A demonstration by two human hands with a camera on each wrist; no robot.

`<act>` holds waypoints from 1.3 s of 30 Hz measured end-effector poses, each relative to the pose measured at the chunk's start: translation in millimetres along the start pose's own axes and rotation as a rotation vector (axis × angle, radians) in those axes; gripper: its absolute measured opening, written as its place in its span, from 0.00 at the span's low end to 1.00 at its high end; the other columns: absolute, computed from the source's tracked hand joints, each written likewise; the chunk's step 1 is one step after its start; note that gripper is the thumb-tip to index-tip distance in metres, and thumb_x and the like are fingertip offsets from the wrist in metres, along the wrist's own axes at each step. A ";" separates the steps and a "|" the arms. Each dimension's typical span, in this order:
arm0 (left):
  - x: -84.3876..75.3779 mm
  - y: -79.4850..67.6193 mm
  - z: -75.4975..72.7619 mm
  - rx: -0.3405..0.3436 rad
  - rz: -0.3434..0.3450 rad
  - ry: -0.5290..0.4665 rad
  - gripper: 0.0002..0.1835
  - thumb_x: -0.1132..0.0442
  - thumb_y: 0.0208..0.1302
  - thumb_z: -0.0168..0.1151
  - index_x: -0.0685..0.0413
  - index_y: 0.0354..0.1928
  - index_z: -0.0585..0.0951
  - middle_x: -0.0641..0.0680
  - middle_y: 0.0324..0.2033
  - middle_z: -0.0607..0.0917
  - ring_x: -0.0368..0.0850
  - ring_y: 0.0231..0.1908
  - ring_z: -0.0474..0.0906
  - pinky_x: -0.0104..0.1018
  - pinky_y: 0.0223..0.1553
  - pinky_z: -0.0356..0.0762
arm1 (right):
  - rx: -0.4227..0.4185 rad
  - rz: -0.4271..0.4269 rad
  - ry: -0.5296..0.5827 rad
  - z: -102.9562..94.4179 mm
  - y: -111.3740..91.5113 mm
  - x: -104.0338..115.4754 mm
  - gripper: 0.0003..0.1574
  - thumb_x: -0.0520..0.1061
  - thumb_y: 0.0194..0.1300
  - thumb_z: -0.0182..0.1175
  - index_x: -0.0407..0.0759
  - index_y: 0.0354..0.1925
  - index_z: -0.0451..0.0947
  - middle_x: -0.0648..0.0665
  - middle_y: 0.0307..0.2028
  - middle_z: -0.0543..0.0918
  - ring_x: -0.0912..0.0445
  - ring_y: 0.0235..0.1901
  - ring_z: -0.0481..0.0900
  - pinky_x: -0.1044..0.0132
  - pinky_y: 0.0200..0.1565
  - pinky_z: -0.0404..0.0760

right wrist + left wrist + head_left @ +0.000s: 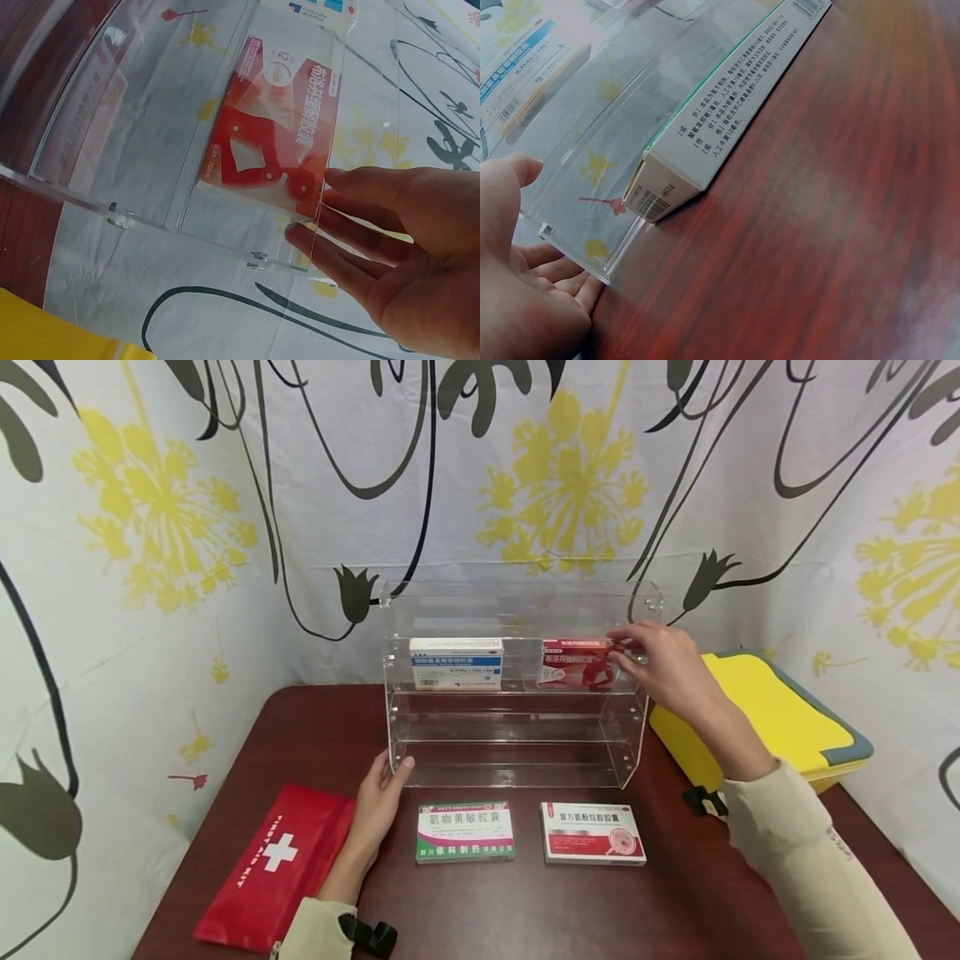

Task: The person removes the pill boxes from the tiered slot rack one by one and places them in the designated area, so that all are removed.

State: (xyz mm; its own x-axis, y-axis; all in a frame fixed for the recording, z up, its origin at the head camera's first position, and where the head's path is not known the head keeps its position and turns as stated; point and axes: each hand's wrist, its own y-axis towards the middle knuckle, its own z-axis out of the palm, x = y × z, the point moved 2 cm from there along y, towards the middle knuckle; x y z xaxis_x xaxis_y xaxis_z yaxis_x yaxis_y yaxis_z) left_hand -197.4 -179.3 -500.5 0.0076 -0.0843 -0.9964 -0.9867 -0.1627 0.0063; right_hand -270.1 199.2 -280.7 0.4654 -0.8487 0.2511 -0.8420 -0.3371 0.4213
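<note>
A clear acrylic display rack [517, 774] stands on the table. My left hand [378, 806] grips its lower left corner, with the thumb [526, 169] in front and the other fingers around the side panel. On the upper shelf, a red medicine box [573, 664] stands upright at the right. My right hand [667, 668] is at that box's right end, fingers extended, fingertips [336, 178] right at its edge beside the rack's side panel. A white-and-blue medicine box [456, 667] stands on the same shelf at the left.
Before the rack lie a green-and-white medicine box [465, 832] and a white-and-red medicine box [592, 833]. A red first aid pouch [273, 868] lies at the left. Behind my right arm is a yellow case [765, 714] with a grey-edged lid. Patterned cloth [300, 485] hangs behind.
</note>
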 end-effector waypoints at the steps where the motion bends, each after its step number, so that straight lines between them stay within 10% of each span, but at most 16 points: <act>1: 0.0 -0.1 0.0 -0.001 0.000 0.001 0.39 0.40 0.65 0.61 0.52 0.71 0.64 0.57 0.67 0.69 0.49 0.67 0.64 0.47 0.66 0.63 | 0.007 -0.010 -0.003 -0.3 0.1 -0.1 0.18 0.39 0.63 0.67 0.35 0.50 0.82 0.37 0.42 0.82 0.42 0.41 0.82 0.44 0.44 0.77; 23: 0.5 1.4 -0.5 0.003 -0.003 0.011 0.39 0.41 0.66 0.61 0.52 0.72 0.63 0.57 0.68 0.68 0.50 0.68 0.61 0.47 0.67 0.61 | 0.227 -0.085 0.065 -13.0 17.4 -14.6 0.14 0.38 0.65 0.65 0.42 0.49 0.84 0.41 0.42 0.85 0.50 0.36 0.83 0.54 0.36 0.81; 39: 0.4 1.1 -0.4 0.000 0.002 0.011 0.39 0.41 0.66 0.61 0.51 0.72 0.63 0.57 0.68 0.68 0.49 0.68 0.62 0.45 0.67 0.61 | 0.139 -0.049 0.115 -17.0 22.6 -20.1 0.13 0.39 0.64 0.66 0.44 0.49 0.86 0.43 0.39 0.87 0.51 0.35 0.84 0.63 0.31 0.78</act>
State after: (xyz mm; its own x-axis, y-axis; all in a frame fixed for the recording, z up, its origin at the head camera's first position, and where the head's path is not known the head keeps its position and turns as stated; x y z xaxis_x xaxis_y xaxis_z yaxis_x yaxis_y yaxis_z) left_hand -198.4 -179.9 -500.8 0.0077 -0.0951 -0.9954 -0.9866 -0.1627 0.0080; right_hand -293.9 215.6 -261.4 0.5283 -0.7802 0.3348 -0.8433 -0.4366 0.3134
